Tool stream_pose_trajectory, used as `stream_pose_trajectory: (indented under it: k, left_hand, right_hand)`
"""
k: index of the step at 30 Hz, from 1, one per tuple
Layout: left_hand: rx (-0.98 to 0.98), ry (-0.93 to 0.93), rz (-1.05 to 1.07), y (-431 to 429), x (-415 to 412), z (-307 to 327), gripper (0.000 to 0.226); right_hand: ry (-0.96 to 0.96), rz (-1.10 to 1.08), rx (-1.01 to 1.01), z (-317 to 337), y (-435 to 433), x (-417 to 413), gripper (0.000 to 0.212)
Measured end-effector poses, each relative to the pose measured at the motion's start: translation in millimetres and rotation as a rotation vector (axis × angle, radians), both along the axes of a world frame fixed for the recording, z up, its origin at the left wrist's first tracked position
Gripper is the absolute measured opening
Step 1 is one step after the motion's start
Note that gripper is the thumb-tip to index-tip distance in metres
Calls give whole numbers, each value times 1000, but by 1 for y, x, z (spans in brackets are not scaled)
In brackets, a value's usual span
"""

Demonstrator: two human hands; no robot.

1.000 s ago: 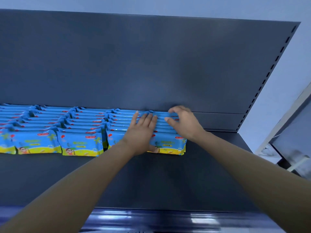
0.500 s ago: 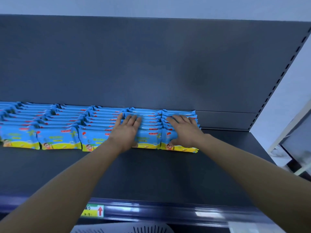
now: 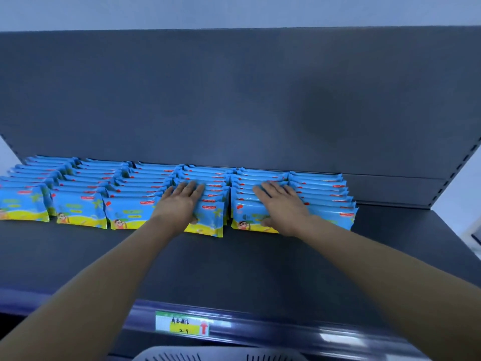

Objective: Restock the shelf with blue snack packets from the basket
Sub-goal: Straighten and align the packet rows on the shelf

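Note:
Several rows of blue snack packets with yellow bottoms stand leaning back along the rear of the dark grey shelf. My left hand lies flat with straight fingers on the tops of one row near the middle. My right hand presses flat on the neighbouring row to the right. One more row of packets stands to the right of my right hand. The rim of the grey basket shows at the bottom edge; its contents are hidden.
A dark back panel rises behind the packets. The shelf's front rail carries a green and yellow price label. Bare shelf surface lies in front of the rows and at the far right.
The view has pulled back and shifted left, so more rows show. Both hands have flattened onto the packet tops, and my right hand now rests on a row left of the end row.

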State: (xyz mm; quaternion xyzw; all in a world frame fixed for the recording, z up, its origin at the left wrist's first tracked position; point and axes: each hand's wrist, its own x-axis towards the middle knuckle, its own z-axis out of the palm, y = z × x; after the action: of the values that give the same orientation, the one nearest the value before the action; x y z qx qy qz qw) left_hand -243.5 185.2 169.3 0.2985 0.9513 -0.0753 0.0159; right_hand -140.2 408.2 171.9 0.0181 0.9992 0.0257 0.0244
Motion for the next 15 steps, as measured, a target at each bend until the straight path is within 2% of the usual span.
stream_pose_trajectory:
  k: [5,8,13,15]
  left_hand:
    - [-2,7,-23,-1,-1,0,85]
    - [14,-16,-28,-4,-1,3,91]
    - [10,-15,-49,-8,-3,3,97]
    - [26,18,-71,-8,-4,2,95]
  right_hand:
    - [-14,-2,-6,3,-2,0,80]
    - [0,-10,-50,7,-9,-1,75]
    - [170,18,-183,20,-30,-35,37]
    - [187,-16,-235,25,-37,-55,30]
